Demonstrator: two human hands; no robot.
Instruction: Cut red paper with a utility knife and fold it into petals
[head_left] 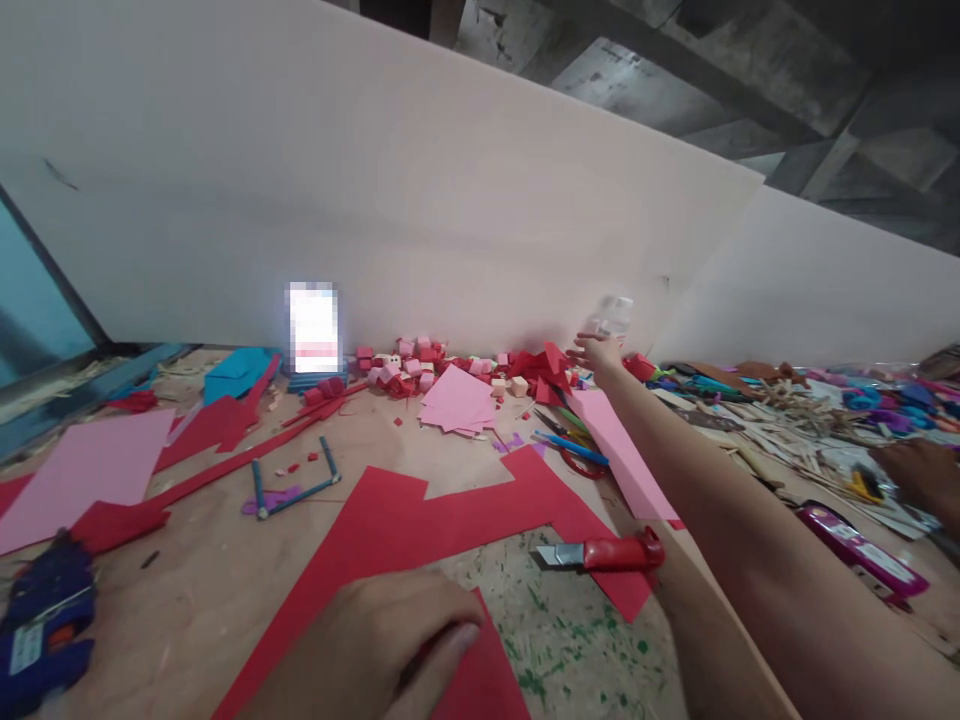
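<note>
Apparently midway: cubes (412, 367) piled, red sheet (450, 520) notched with plenty left, left hand (390, 630) curled, contents unclear, right hand (600, 352) fingers spread.

Cut sheet (420, 510), near: solid red. Cutter (622, 550) on the right had a red handle, grey blade. Loose stack of sheets (457, 400) farther back was plain pink; cubes (405, 365) behind it ran red, pink and cream. Tabletop (202, 560) was tan, green-flecked at the near right. Folded piece (238, 374), far left: bright blue. Slim case (862, 550), right: magenta, white label. Far panel (450, 180) was off-white.
</note>
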